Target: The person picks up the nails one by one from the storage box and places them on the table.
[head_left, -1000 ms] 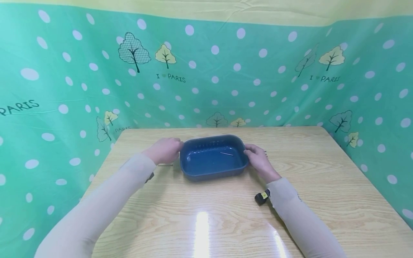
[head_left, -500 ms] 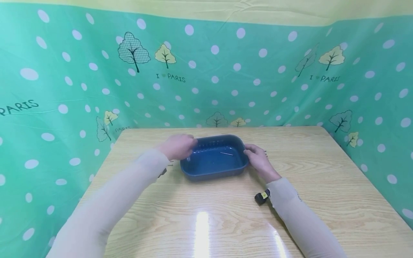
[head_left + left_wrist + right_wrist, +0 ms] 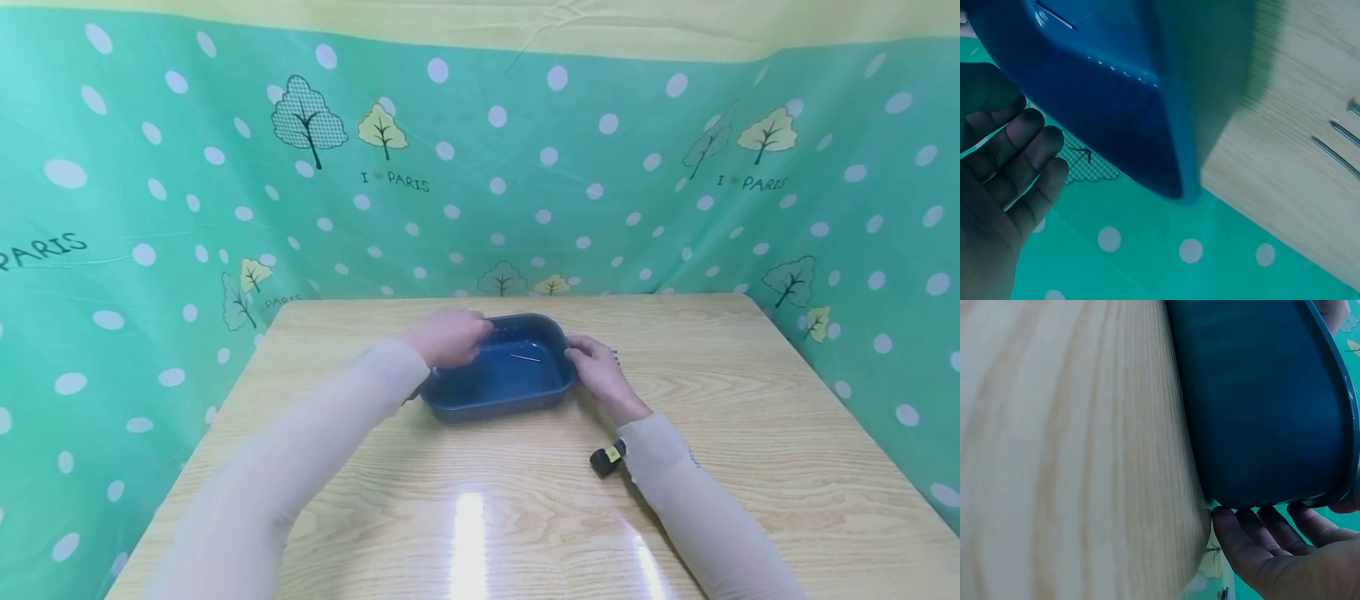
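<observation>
A deep blue plastic tray (image 3: 498,387) with rounded corners stands on the wooden table. Inside it lies one thin metal nail (image 3: 525,358). My left hand (image 3: 450,337) is over the tray's left part, fingers bent loosely; in the left wrist view nothing shows between thumb and fingers (image 3: 1044,147). My right hand (image 3: 600,375) holds the tray's right end, thumb at the rim and fingertips (image 3: 1225,519) against the outer wall. Several nails (image 3: 1338,159) lie on the table beside the tray's left end, hidden behind the left arm in the head view.
Small dark nail ends (image 3: 616,357) show just past the right hand. A black camera (image 3: 606,458) is strapped under the right wrist. Green dotted cloth (image 3: 495,208) hangs around the pale wooden table (image 3: 405,517).
My left hand has moved right, from beside the tray's left rim to over its inside. The right hand and the tray have stayed put.
</observation>
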Tool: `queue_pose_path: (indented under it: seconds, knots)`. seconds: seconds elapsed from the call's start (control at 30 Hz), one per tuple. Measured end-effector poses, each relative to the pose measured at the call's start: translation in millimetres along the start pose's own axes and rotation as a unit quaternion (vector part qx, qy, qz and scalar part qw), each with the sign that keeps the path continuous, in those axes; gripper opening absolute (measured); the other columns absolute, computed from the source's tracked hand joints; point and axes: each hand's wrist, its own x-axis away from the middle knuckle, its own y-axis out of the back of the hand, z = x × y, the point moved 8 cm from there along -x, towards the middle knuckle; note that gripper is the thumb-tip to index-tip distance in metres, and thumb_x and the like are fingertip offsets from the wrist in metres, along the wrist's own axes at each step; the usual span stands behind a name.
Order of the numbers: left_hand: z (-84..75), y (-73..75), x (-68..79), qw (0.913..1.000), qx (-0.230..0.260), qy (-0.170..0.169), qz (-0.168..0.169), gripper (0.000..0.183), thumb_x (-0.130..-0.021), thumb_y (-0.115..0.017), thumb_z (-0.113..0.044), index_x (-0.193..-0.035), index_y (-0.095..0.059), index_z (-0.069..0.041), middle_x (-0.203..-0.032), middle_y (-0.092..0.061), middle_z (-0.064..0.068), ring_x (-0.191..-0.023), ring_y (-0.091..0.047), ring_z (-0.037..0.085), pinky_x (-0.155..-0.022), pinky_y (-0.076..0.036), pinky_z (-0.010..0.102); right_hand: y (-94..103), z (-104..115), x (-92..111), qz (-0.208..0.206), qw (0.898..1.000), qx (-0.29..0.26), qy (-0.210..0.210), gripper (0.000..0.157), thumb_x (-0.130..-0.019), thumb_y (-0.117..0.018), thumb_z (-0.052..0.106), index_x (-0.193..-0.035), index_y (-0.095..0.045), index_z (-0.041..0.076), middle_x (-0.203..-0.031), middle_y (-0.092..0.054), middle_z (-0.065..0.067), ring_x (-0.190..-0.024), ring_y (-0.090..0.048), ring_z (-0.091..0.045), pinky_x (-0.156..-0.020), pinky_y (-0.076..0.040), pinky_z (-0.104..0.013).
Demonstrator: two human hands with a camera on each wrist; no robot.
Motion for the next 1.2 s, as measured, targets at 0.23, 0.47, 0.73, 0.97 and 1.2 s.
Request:
queue_pose_path:
  seconds: [0.23,0.47,0.73,0.97,1.2]
  knots:
    - [-4.5,2.0,-12.1,1.0000,0.007,-0.004,-0.004,0.021,-0.080,-0.054,-0.011,-0.099,-0.063,-0.013,-0.082,-0.057,-0.003,-0.071,-0.053,0.010,-0.063,-0.047,0.021,-0.4,0.1,0.5,0.003,1.000,-0.002,-0.003,0.036,-0.094,-0.040,0.015,-0.127,-0.045,0.003,-0.129,-0.045,-0.012,-0.114,-0.048,-0.024,-0.092,-0.045,-0.037]
    - [-3.8,-4.0,-25.0,0.9999,0.015,-0.005,-0.001,0.020,-0.078,-0.057,-0.007,-0.096,-0.063,-0.012,-0.081,-0.056,-0.003,-0.073,-0.053,0.012,-0.066,-0.048,0.023,0.6,-2.5,-0.2,0.001,1.000,-0.001,-0.004,0.036,-0.094,-0.039,0.016,-0.128,-0.045,0.004,-0.128,-0.045,-0.012,-0.113,-0.048,-0.024,-0.091,-0.046,-0.038]
    - [-4.7,-13.8,-42.6,0.9997,0.021,-0.004,0.013,0.019,-0.080,-0.058,-0.007,-0.097,-0.062,-0.013,-0.084,-0.057,-0.003,-0.077,-0.054,0.013,-0.070,-0.048,0.026,0.8,-2.9,-1.4,0.001,1.000,-0.006,-0.005,0.035,-0.093,-0.041,0.016,-0.126,-0.047,0.005,-0.127,-0.046,-0.011,-0.112,-0.049,-0.024,-0.090,-0.047,-0.037]
    - [-8.9,-24.5,-57.9,0.9997,0.018,-0.007,0.017,0.013,-0.079,-0.059,-0.009,-0.090,-0.062,-0.015,-0.081,-0.057,-0.003,-0.075,-0.055,0.014,-0.069,-0.049,0.028,0.6,-1.6,-0.7,-0.001,1.000,-0.002,-0.007,0.035,-0.093,-0.041,0.016,-0.126,-0.048,0.006,-0.127,-0.046,-0.010,-0.112,-0.049,-0.023,-0.090,-0.046,-0.037]
    - [-23.4,-37.3,-72.1,0.9992,-0.015,-0.029,0.023,0.016,-0.077,-0.061,-0.006,-0.087,-0.062,-0.017,-0.082,-0.060,-0.002,-0.075,-0.056,0.015,-0.066,-0.051,0.029,0.9,-1.1,-1.5,0.001,1.000,0.007,0.006,0.035,-0.093,-0.040,0.015,-0.125,-0.048,0.004,-0.128,-0.045,-0.012,-0.116,-0.045,-0.024,-0.096,-0.042,-0.037]
